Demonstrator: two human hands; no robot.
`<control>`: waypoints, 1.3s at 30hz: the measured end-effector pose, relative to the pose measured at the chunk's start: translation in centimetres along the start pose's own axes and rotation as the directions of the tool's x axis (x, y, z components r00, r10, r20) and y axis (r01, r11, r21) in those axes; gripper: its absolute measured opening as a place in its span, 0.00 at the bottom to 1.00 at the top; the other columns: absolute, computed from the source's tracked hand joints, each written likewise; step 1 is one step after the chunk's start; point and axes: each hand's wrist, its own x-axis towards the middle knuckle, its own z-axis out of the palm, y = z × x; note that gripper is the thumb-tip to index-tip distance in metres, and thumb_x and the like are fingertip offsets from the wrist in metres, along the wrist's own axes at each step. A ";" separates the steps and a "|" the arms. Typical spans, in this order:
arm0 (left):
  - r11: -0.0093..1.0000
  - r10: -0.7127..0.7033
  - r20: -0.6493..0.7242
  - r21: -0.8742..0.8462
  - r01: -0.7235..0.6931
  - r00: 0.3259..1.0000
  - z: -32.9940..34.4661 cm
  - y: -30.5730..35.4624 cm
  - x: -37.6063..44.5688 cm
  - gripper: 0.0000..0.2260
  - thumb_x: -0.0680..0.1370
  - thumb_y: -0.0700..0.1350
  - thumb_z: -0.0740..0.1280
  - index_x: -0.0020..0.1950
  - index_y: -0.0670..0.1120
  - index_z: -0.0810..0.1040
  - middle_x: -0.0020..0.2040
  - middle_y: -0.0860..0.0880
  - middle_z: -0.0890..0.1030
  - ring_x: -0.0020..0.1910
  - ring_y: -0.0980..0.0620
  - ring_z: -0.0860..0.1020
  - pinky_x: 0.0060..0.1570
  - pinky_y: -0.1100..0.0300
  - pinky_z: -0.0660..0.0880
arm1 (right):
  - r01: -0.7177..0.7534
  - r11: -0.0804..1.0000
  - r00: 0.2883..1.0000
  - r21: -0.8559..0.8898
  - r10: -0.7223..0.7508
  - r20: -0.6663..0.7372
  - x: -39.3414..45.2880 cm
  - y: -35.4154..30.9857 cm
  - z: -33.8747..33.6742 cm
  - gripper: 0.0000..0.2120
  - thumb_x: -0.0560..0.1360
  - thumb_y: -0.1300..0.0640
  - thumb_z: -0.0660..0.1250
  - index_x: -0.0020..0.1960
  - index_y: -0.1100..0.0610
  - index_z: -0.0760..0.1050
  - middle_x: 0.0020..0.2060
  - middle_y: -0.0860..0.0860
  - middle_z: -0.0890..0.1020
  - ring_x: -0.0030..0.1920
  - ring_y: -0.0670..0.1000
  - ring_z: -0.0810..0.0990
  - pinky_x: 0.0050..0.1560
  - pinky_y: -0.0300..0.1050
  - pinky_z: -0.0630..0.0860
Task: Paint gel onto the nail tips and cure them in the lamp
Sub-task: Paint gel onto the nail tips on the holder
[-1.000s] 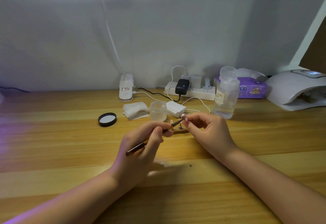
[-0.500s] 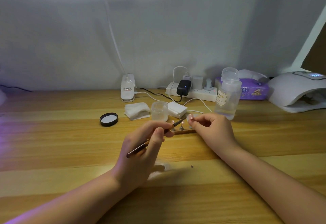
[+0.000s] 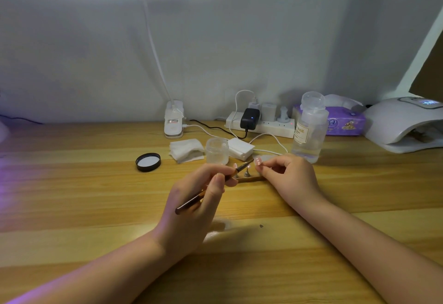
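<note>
Gripping a gel brush (image 3: 211,188) pen-style, the left hand (image 3: 191,210) aims its bristles at a pink nail tip (image 3: 257,161) pinched by the right hand (image 3: 290,179), apparently above a wooden holder (image 3: 251,179); the curing lamp (image 3: 405,124) sits far right.

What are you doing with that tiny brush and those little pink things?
A person is painting fake nails at a wooden table. The left hand holds a thin brush, its tip reaching toward a pink nail tip that the right hand pinches. More nail tips sit on a small stand between the hands. An open little jar stands just behind, its black lid lying to the left. The white curing lamp waits at the far right.
</note>
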 end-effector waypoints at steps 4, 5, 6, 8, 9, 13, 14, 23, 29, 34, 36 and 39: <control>1.000 0.020 0.022 0.020 -0.020 1.000 0.1 -0.2 0.1 0.10 0.79 0.49 0.62 0.58 0.51 0.79 0.49 0.55 0.84 0.50 0.53 0.83 0.49 0.54 0.79 | 0.164 0.985 0.986 -0.059 -0.166 -0.028 -0.5 -0.9 0.0 0.02 0.74 0.57 0.71 0.45 0.52 0.82 0.40 0.46 0.79 0.41 0.40 0.74 0.41 0.26 0.67; 0.999 0.034 0.031 0.023 -0.034 0.999 0.1 -0.2 0.1 0.10 0.79 0.48 0.62 0.59 0.50 0.79 0.50 0.54 0.84 0.52 0.52 0.83 0.50 0.53 0.79 | 0.215 0.974 0.976 -0.072 -0.218 -0.029 -0.7 -1.1 0.0 0.03 0.74 0.60 0.71 0.46 0.54 0.83 0.40 0.45 0.79 0.41 0.39 0.75 0.42 0.26 0.68; 0.998 0.047 0.038 0.029 -0.048 0.998 0.1 -0.3 0.1 0.11 0.79 0.47 0.63 0.59 0.50 0.78 0.51 0.53 0.84 0.53 0.52 0.83 0.51 0.52 0.79 | 0.264 0.961 0.963 -0.083 -0.268 -0.033 -0.9 -1.3 -0.1 0.04 0.74 0.62 0.71 0.47 0.56 0.83 0.40 0.45 0.79 0.41 0.38 0.75 0.42 0.25 0.68; 0.995 0.079 0.041 0.060 -0.081 0.996 0.1 -0.4 0.2 0.12 0.79 0.47 0.63 0.61 0.49 0.78 0.52 0.53 0.84 0.54 0.52 0.82 0.51 0.51 0.79 | 0.337 0.936 0.939 -0.101 -0.343 -0.041 -1.2 -1.6 -0.2 0.04 0.73 0.64 0.71 0.47 0.58 0.83 0.39 0.44 0.80 0.39 0.35 0.74 0.42 0.25 0.68; 0.993 0.091 0.038 0.075 -0.094 0.995 0.0 -0.5 0.2 0.12 0.79 0.47 0.63 0.61 0.49 0.78 0.52 0.52 0.84 0.54 0.52 0.82 0.52 0.50 0.79 | 0.357 0.928 0.931 -0.104 -0.363 -0.040 -1.2 -1.7 -0.2 0.04 0.73 0.64 0.71 0.47 0.58 0.83 0.39 0.45 0.81 0.39 0.35 0.74 0.43 0.25 0.69; 0.989 0.116 0.038 0.092 -0.119 0.993 0.1 -0.8 0.1 0.13 0.79 0.48 0.63 0.62 0.47 0.78 0.54 0.51 0.84 0.55 0.52 0.82 0.52 0.45 0.78 | 0.385 0.920 0.920 -0.076 -0.389 -0.043 -1.2 -1.9 -0.3 0.04 0.73 0.63 0.72 0.47 0.59 0.83 0.41 0.49 0.83 0.40 0.42 0.77 0.45 0.30 0.72; 0.989 0.115 0.039 0.093 -0.118 0.993 0.1 -0.8 0.1 0.13 0.79 0.48 0.63 0.62 0.48 0.79 0.54 0.51 0.84 0.55 0.52 0.82 0.52 0.45 0.78 | 0.390 0.918 0.918 -0.077 -0.394 -0.044 -1.2 -1.9 -0.3 0.04 0.73 0.64 0.72 0.47 0.59 0.83 0.41 0.49 0.83 0.41 0.43 0.77 0.45 0.31 0.73; 0.993 0.050 0.036 0.105 -0.054 0.998 -0.2 -0.6 0.1 0.10 0.79 0.50 0.60 0.56 0.55 0.80 0.47 0.57 0.84 0.51 0.53 0.82 0.49 0.42 0.77 | 0.364 0.929 0.925 -0.065 -0.369 -0.088 -1.1 -1.4 0.0 0.06 0.72 0.66 0.72 0.48 0.58 0.83 0.40 0.49 0.83 0.39 0.37 0.75 0.43 0.26 0.71; 0.995 0.055 0.007 0.084 -0.055 0.998 0.0 -0.6 0.3 0.11 0.79 0.50 0.62 0.60 0.53 0.78 0.51 0.55 0.84 0.53 0.53 0.82 0.51 0.48 0.79 | 0.371 0.927 0.924 -0.052 -0.374 -0.079 -1.1 -1.6 0.0 0.05 0.72 0.65 0.73 0.47 0.59 0.83 0.40 0.46 0.81 0.41 0.35 0.75 0.44 0.27 0.72; 0.997 0.021 0.023 0.076 -0.023 1.000 0.0 -0.4 0.2 0.10 0.79 0.49 0.62 0.57 0.54 0.80 0.49 0.55 0.85 0.52 0.52 0.82 0.52 0.47 0.78 | 0.373 0.925 0.924 -0.067 -0.377 -0.067 -1.1 -1.6 0.0 0.06 0.72 0.65 0.72 0.48 0.59 0.83 0.40 0.48 0.82 0.41 0.35 0.75 0.45 0.26 0.72; 0.998 0.009 0.030 0.060 -0.010 1.000 -0.1 -0.3 0.2 0.10 0.79 0.49 0.61 0.54 0.54 0.81 0.47 0.54 0.85 0.51 0.51 0.82 0.51 0.44 0.77 | 0.371 0.927 0.925 -0.061 -0.374 -0.069 -1.1 -1.5 -0.1 0.06 0.72 0.65 0.72 0.48 0.59 0.83 0.41 0.48 0.82 0.41 0.35 0.75 0.44 0.27 0.72; 0.998 -0.015 0.012 0.058 0.014 1.000 -0.2 -0.1 0.1 0.12 0.78 0.50 0.60 0.52 0.51 0.81 0.45 0.53 0.84 0.50 0.50 0.82 0.51 0.41 0.76 | 0.357 0.933 0.930 -0.041 -0.359 -0.083 -1.1 -1.5 -0.1 0.06 0.72 0.66 0.72 0.48 0.60 0.83 0.39 0.48 0.82 0.39 0.36 0.76 0.43 0.26 0.71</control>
